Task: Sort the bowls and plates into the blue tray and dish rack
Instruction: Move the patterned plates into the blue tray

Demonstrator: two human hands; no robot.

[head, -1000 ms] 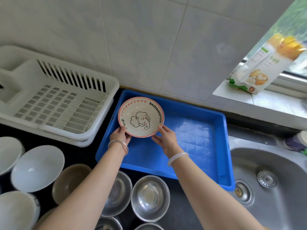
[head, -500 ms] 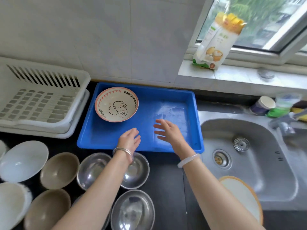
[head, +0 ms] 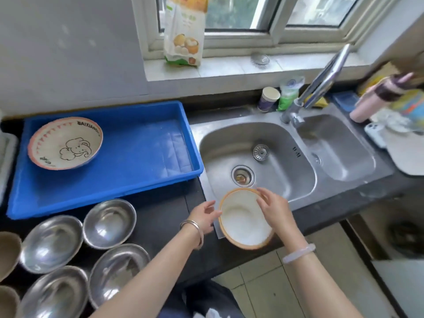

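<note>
Both forearms reach forward from the lower edge of the view, bare to past the elbow. The left hand [head: 204, 216] is held palm toward the right, fingers loosely spread and slightly curled, its fingertips close to the other hand's side; whether they touch anything cannot be told. A thin metal bangle circles the left wrist. The right hand [head: 274, 210] is turned palm down, fingers bent in a loose, unclosed grip. A pale bangle sits on the right wrist.
</note>
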